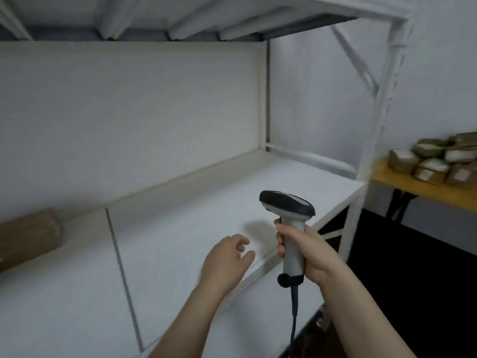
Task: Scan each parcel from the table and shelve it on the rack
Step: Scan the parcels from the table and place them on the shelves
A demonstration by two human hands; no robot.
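Note:
My right hand (309, 254) grips the grey handle of a barcode scanner (289, 218) with a black head, held upright over the front edge of the white rack shelf (180, 228). Its dark cable hangs down below my wrist. My left hand (227, 259) hovers just above the shelf, left of the scanner, with its fingers loosely apart and nothing in it. A brown cardboard parcel (28, 236) lies on the shelf at the far left. Several brown parcels with white labels (436, 161) are piled on a yellow table (413, 187) at the right.
The white rack has an upper shelf (180, 19) overhead, a back panel and a slotted upright post (376, 120) at its right end. A thin seam (124, 277) divides the shelf boards. The floor below right is dark.

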